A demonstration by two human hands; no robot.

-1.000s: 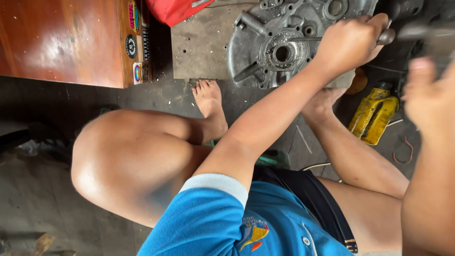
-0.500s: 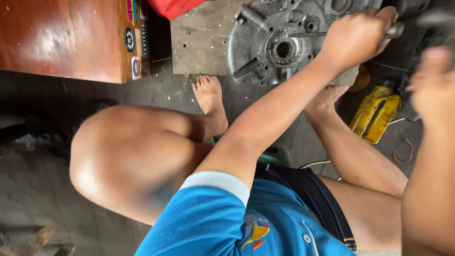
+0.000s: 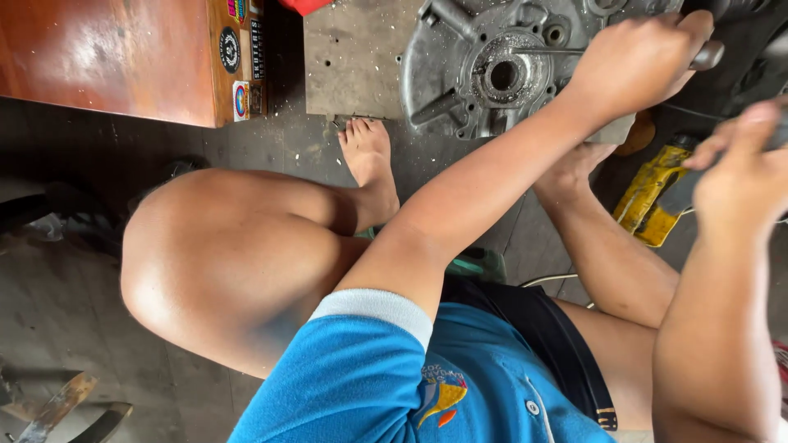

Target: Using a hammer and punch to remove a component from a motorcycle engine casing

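Workshop floor (image 3: 82, 312), dark grey concrete, stained and scattered with pale chips. Reddish-brown wooden cabinet (image 3: 107, 57) at upper left, round and oblong stickers along its right edge. Bare bent knee (image 3: 222, 262) filling the middle, bare foot (image 3: 369, 164) planted just below a flat grey metal plate (image 3: 353, 57). Blue polo shirt with white-edged sleeve (image 3: 386, 377) at bottom centre, dark shorts beside it. Grey cast-metal engine casing (image 3: 492, 70), round, ribbed, with a central bore, lying at top centre, partly on the plate, just beyond the foot. Left hand (image 3: 640, 61) closed in a fist round a dark tool handle (image 3: 707, 56), held over the casing's right edge; a thin shaft from the fist crossing toward the bore. Right hand (image 3: 739, 176) at right edge, blurred, fingers curled round a dark object, kind not discernible. Yellow tool body (image 3: 648, 197) on the floor between the two forearms, near the right hand. Green object (image 3: 476, 264) partly hidden under the left arm. Rusty metal scraps (image 3: 57, 406) at lower left corner.
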